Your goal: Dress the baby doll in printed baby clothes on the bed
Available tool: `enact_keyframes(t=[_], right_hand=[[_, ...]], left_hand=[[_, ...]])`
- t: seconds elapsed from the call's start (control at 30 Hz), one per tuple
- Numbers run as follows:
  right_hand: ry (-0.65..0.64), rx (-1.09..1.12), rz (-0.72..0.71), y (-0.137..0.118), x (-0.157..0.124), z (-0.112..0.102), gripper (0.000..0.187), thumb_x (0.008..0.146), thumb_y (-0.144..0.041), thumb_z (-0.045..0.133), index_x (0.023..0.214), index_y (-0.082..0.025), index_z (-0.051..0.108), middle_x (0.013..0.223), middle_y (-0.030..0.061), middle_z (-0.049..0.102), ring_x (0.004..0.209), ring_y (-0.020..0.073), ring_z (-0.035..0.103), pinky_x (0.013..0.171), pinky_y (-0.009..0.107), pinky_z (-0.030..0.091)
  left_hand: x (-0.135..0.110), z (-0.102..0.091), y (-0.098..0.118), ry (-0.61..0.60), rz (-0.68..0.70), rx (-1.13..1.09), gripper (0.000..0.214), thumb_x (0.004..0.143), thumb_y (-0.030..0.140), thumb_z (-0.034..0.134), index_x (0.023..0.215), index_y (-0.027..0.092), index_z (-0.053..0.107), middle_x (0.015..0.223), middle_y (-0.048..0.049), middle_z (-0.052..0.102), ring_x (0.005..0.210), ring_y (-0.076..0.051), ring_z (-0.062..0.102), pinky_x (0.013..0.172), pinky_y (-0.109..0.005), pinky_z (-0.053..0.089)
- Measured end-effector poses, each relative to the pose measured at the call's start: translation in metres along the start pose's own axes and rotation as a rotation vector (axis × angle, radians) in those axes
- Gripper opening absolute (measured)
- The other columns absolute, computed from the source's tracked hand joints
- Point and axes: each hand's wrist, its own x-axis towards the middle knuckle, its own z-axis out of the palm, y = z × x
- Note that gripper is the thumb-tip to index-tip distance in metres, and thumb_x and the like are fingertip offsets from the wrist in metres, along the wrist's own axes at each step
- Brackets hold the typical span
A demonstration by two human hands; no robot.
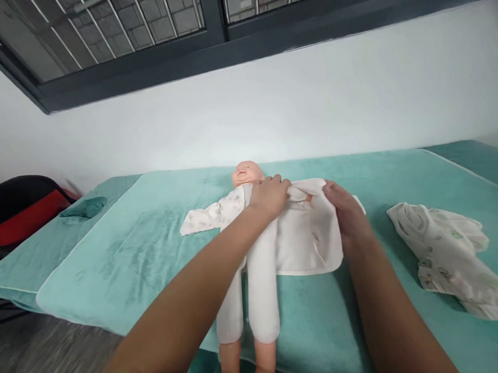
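A baby doll (246,173) lies on its back on a teal padded mat (151,237), head toward the wall, in white trousers (259,287) and a white printed top (306,233). My left hand (270,195) rests on the doll's chest near the neck, fingers closed on the top's fabric. My right hand (347,214) grips the top's opened right flap, which is spread out to the doll's side. The doll's near-left sleeve (204,216) lies stretched out on the mat.
A crumpled white printed garment (451,253) lies on the mat at the right. A small teal cloth (85,208) sits at the left, beside a black and red bag (18,214). A white wall and dark window frame stand behind.
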Motion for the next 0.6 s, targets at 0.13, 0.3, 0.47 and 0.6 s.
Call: enact_keyframes(t=[0.13,0.3,0.47,0.6], right_hand=[[-0.353,0.187,0.132,-0.01,-0.009,0.012,0.071,0.069,-0.046,0.079,0.134,-0.03,0.056,0.117,0.0058,0.072,0.099,0.0295,0.07,0.081,0.043,0.057],[-0.522,0.248,0.136,-0.004,-0.014,0.011,0.07,0.07,-0.044,0.08,0.136,-0.031,0.059,0.142,0.0074,0.059,0.129,0.0307,0.056,0.098,0.044,0.051],[-1.011,0.335,0.162,0.001,-0.019,0.008,0.062,0.075,-0.045,0.078,0.133,-0.029,0.062,0.136,0.0133,0.064,0.124,0.0353,0.06,0.098,0.056,0.048],[-1.008,0.332,0.13,0.002,-0.021,0.013,0.053,0.076,-0.046,0.075,0.125,-0.026,0.067,0.127,0.0147,0.069,0.112,0.0351,0.067,0.095,0.056,0.049]], left_hand=[[0.001,0.013,0.004,0.168,0.026,-0.396,0.041,0.087,0.022,0.059,0.127,0.021,0.055,0.135,-0.0125,0.056,0.119,-0.028,0.056,0.099,-0.04,0.043],[-0.014,-0.004,-0.03,0.161,0.177,-0.677,0.019,0.082,0.013,0.052,0.091,0.02,0.066,0.103,-0.0052,0.071,0.1,-0.021,0.064,0.092,-0.032,0.047],[-0.048,-0.013,-0.062,0.391,-0.094,-0.459,0.02,0.078,0.007,0.048,0.078,0.022,0.06,0.097,-0.0053,0.067,0.104,-0.023,0.058,0.09,-0.035,0.046],[-0.094,0.012,-0.075,0.557,-0.281,-0.532,0.014,0.086,0.016,0.048,0.094,0.022,0.059,0.101,-0.0052,0.065,0.097,-0.019,0.06,0.089,-0.033,0.048]])
